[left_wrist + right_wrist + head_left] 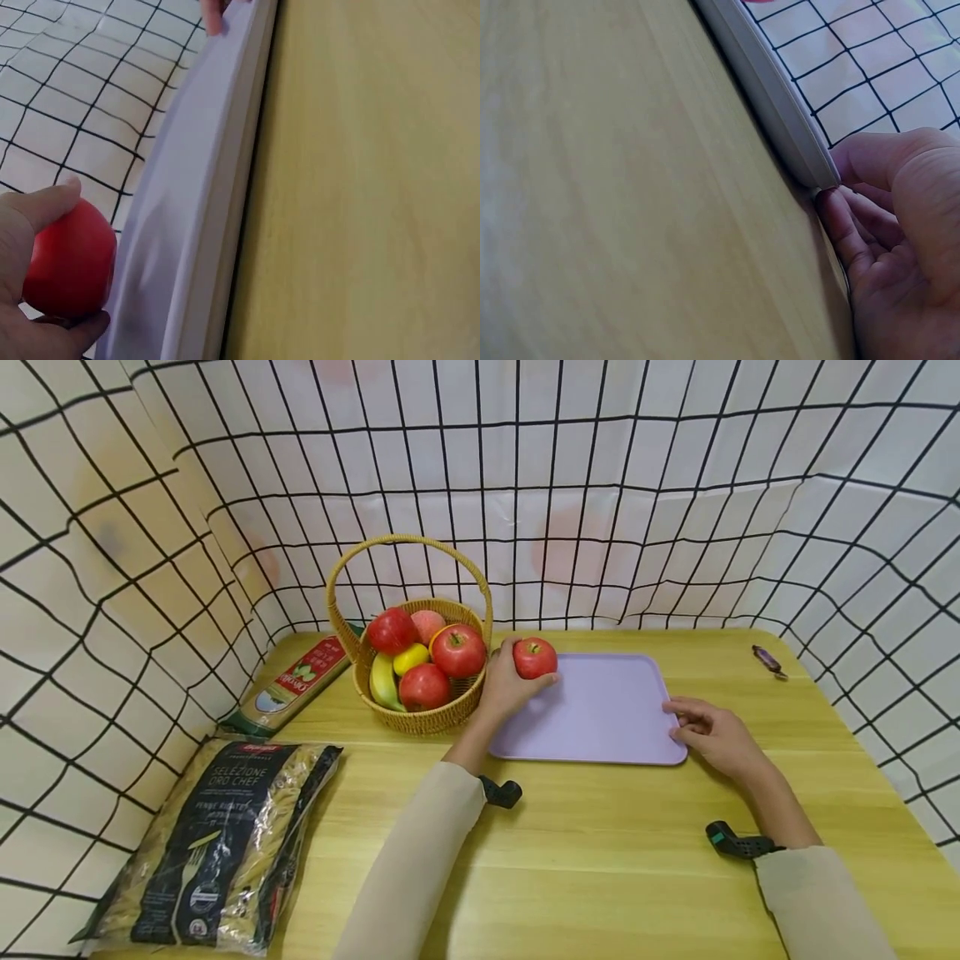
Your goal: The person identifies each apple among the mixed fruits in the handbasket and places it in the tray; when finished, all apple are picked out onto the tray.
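Observation:
My left hand grips a red apple at the left end of a lilac tray. In the left wrist view, the thumb and fingers curve round the apple, just beside the tray's side. My right hand is at the tray's right edge. Seen from the right wrist, that hand pinches the tray's rim near a corner, with fingertips low by the tabletop. Whether the apple touches the tray cannot be told.
Left of the tray stands a wicker basket with a tall handle, filled with apples, a banana, a lemon and other fruit. A pasta bag and a red-and-green package lie further left. A small wrapped sweet lies at the far right.

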### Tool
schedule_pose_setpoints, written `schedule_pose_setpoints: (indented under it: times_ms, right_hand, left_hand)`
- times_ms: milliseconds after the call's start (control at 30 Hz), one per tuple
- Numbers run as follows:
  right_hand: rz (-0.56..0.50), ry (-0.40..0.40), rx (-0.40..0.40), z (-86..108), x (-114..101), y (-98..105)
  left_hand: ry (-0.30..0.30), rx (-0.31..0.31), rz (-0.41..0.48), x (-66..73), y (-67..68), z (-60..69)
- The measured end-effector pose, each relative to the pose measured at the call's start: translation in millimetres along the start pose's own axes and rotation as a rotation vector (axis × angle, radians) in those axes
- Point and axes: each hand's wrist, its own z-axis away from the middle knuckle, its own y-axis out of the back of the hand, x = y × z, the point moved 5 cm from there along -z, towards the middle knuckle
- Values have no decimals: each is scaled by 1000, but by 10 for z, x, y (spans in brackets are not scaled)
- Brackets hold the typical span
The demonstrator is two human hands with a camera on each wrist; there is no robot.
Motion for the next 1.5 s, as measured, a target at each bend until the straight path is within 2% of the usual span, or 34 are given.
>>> schedule_pose_setpoints:
  times_ms: [100,333,633,833,1033,1167,1500]
  right_hand:
    - [2,-11,-2,13,-7,3]
    - [-16,-17,3,10,-39,23]
    - [-9,-19,4,15,-43,9]
    - [-22,-4,6,14,-49,10]
    - [-28,-7,7,37,-23,-13]
    - [-34,-15,9,35,-10,-22]
    - [-32,-25,2,37,-19,-16]
  left_hand:
    - [3,8,1,0,-27,-19]
    - [-35,9,-5,-15,-66,-72]
    - [-33,0,-40,-101,-121,-101]
    - [-7,-20,-54,-112,-125,-96]
    - [7,-63,-91,-99,-80,-7]
    - [-9,-78,-93,-77,-10,69]
    - [-121,-146,-106,62,154,287]
